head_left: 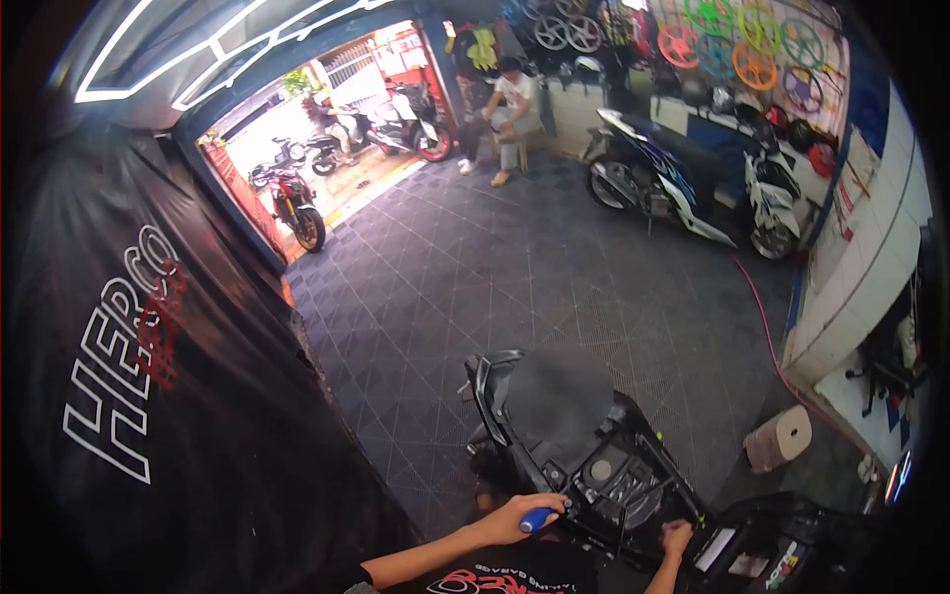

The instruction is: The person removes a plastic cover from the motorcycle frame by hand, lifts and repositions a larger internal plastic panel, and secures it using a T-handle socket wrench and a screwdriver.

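Left hand [507, 519] closed around blue-handled tool [537, 519], held against near edge of stripped scooter [554, 416]. Right hand [677, 538] down on scooter's open bay, finger spread can't tell

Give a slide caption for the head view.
Workshop scene: left hand holds a blue-handled tool, right hand rests on a stripped scooter.

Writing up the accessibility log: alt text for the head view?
The left hand grips a blue-handled tool and the right hand rests on a stripped scooter in a garage. Behind, a parked motorbike, a seated person and coloured wheels on the wall.
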A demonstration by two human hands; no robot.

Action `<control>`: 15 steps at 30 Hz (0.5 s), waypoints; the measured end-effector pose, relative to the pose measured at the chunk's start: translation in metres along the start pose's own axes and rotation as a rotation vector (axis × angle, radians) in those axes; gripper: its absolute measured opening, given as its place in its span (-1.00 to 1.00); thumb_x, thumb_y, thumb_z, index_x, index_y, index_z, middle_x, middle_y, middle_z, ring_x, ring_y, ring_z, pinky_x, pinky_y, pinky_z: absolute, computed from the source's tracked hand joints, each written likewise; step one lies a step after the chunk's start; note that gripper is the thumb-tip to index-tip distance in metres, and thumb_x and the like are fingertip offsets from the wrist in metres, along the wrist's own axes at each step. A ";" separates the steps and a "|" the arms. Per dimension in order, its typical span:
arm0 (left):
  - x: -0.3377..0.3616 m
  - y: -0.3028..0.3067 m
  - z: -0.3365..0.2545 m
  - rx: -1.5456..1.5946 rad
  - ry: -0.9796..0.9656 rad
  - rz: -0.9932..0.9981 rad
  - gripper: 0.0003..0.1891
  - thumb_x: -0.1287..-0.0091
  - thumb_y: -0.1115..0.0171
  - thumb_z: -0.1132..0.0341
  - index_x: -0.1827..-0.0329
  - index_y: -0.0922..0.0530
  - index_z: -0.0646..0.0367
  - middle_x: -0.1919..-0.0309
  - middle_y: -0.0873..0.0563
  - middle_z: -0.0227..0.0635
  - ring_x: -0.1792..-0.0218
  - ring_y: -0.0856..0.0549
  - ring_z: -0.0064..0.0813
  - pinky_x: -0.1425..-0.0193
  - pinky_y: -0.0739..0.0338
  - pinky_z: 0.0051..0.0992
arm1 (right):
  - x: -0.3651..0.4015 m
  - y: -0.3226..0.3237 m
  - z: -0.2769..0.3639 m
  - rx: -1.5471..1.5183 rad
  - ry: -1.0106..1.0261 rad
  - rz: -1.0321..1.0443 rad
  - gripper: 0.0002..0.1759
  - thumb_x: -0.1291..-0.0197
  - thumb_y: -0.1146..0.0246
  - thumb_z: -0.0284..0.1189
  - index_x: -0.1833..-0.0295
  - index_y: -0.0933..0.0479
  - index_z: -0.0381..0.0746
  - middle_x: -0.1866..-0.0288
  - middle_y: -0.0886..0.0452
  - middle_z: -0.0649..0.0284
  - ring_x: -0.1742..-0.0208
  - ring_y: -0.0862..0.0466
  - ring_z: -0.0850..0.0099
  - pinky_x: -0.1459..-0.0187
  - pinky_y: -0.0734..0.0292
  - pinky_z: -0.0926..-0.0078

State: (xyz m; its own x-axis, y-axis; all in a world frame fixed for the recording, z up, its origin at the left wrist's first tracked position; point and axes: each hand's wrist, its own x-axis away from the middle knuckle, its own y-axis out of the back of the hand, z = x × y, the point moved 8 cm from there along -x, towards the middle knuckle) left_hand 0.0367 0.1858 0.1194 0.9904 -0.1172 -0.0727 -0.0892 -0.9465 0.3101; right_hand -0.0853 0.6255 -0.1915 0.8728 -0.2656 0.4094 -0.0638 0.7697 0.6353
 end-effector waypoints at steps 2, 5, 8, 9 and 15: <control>-0.012 -0.004 -0.026 -0.022 -0.073 0.036 -0.79 -0.54 -0.37 0.45 -0.18 -0.68 0.23 -0.35 -0.72 0.00 -0.36 -0.74 -0.07 -0.43 -0.61 -0.24 | 0.006 0.000 0.018 -0.699 0.189 0.180 -0.84 -0.24 -0.47 -0.51 0.20 -0.62 -0.33 0.57 -0.64 0.23 0.59 -0.69 0.36 0.59 -0.57 0.37; -0.027 -0.018 -0.057 -0.119 -0.121 0.128 -0.70 -0.43 -0.39 0.56 -0.20 -0.68 0.21 -0.40 -0.68 0.04 -0.34 -0.73 0.00 -0.38 -0.64 -0.22 | 0.068 0.024 0.102 -0.850 0.010 0.193 -0.81 -0.39 -0.43 -0.54 -0.03 -0.58 -0.24 0.34 -0.67 0.25 0.51 -0.60 0.53 0.50 -0.53 0.52; -0.030 -0.046 -0.078 -0.141 -0.139 0.254 -0.64 -0.35 -0.40 0.60 -0.20 -0.69 0.20 -0.45 -0.63 0.04 -0.32 -0.74 -0.02 -0.35 -0.65 -0.22 | 0.096 0.011 0.144 -0.938 0.016 0.255 -0.87 -0.35 -0.49 -0.52 0.07 -0.68 -0.22 0.42 -0.70 0.34 0.51 -0.66 0.58 0.52 -0.43 0.65; -0.035 -0.051 -0.080 -0.163 -0.152 0.269 -0.63 -0.32 -0.40 0.60 -0.20 -0.69 0.20 -0.46 -0.62 0.03 -0.31 -0.74 -0.03 -0.35 -0.66 -0.22 | 0.102 -0.003 0.149 -0.970 0.025 0.288 -0.86 -0.35 -0.50 -0.51 0.05 -0.69 -0.25 0.35 -0.77 0.27 0.46 -0.75 0.54 0.53 -0.43 0.67; -0.025 -0.088 -0.076 -0.302 -0.326 0.428 -0.62 -0.36 -0.39 0.48 -0.24 -0.64 0.16 -0.49 -0.58 -0.03 -0.36 -0.68 0.01 -0.42 -0.62 -0.16 | 0.152 -0.061 0.192 -1.218 -0.133 0.439 -0.77 -0.59 -0.30 -0.32 -0.13 -0.65 -0.24 0.09 -0.85 0.11 0.20 -0.87 0.38 0.38 -0.65 0.59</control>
State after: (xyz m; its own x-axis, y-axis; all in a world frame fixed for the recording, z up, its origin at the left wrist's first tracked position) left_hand 0.0281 0.2943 0.1658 0.7858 -0.5992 -0.1532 -0.3911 -0.6734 0.6274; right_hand -0.0417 0.4267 -0.0420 0.8326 0.1400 0.5360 0.2086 0.8171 -0.5374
